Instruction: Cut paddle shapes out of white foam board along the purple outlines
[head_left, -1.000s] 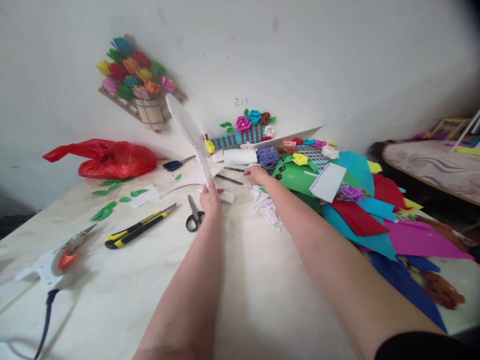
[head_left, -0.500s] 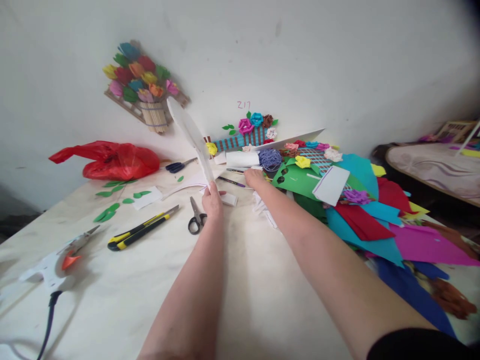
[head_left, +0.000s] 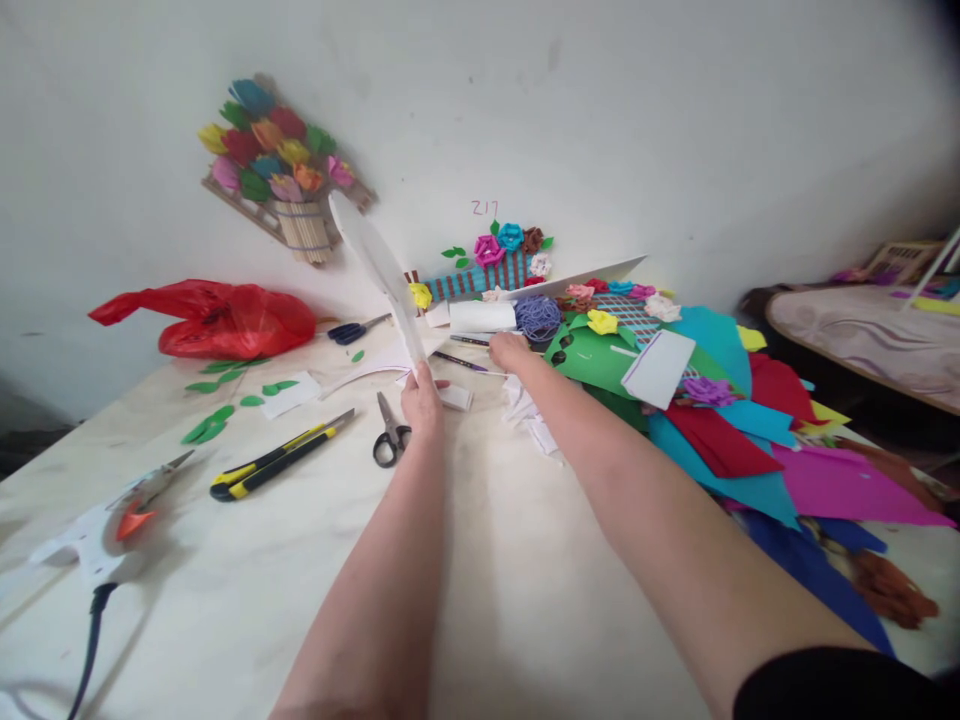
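My left hand [head_left: 423, 400] is closed on the lower edge of a white foam board [head_left: 376, 272], held upright and seen nearly edge-on. My right hand [head_left: 510, 352] reaches to the back of the table, its fingers bent down among pens and white pieces; what they hold, if anything, is hidden. A dark pen [head_left: 459, 361] lies just left of it. Crumpled white scraps [head_left: 529, 412] lie beneath my right wrist. Black-handled scissors [head_left: 390, 432] rest beside my left wrist, and a yellow-and-black utility knife [head_left: 281, 456] lies further left.
A white glue gun [head_left: 105, 530] with a cord lies at the front left. Behind are a red plastic bag [head_left: 232, 320], green paper leaves [head_left: 208, 426] and navy scissors [head_left: 352, 330]. Purple yarn [head_left: 538, 317], paper flowers and coloured sheets [head_left: 847, 485] pile up on the right.
The whole view has shifted slightly. Both hands keep nearly the same places, the left still holding the white foam board upright and the right still at the back.
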